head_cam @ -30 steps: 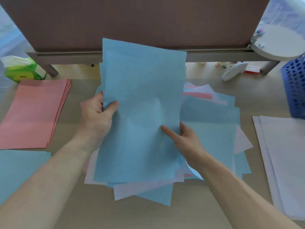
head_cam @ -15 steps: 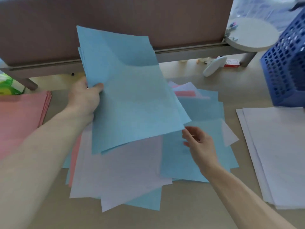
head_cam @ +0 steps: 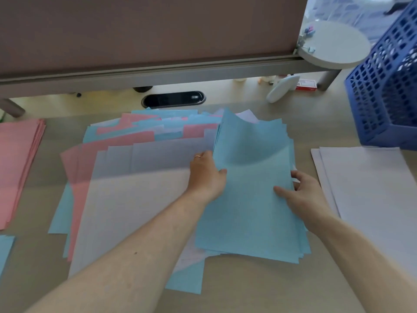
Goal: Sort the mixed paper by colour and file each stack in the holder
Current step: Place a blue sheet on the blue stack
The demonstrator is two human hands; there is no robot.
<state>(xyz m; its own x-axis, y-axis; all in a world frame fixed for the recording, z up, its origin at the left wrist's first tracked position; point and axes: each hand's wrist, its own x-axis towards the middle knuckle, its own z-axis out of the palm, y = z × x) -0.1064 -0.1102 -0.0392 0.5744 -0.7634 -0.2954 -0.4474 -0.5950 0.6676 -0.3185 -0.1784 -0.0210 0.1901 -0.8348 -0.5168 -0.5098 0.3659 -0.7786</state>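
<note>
A bundle of blue sheets (head_cam: 250,195) lies tilted over the right part of the mixed paper pile (head_cam: 135,177), its far edge curling up. My left hand (head_cam: 206,175) grips the bundle's left edge, thumb on top. My right hand (head_cam: 300,193) holds the right edge, thumb on top and fingers curled at the side. The mixed pile shows white, pink and blue sheets fanned out on the desk. A blue mesh holder (head_cam: 383,91) stands at the far right.
A pink stack (head_cam: 15,163) lies at the left, a blue stack's corner (head_cam: 5,249) at the lower left, and a white stack (head_cam: 372,195) at the right. A partition panel, a cable port (head_cam: 173,99), a white bottle (head_cam: 282,88) and a round shelf (head_cam: 334,44) sit behind.
The blue bundle came down from being held up at the left and now sits low on the right of the pile. Both hands moved right with it; my right hand took hold of its edge.
</note>
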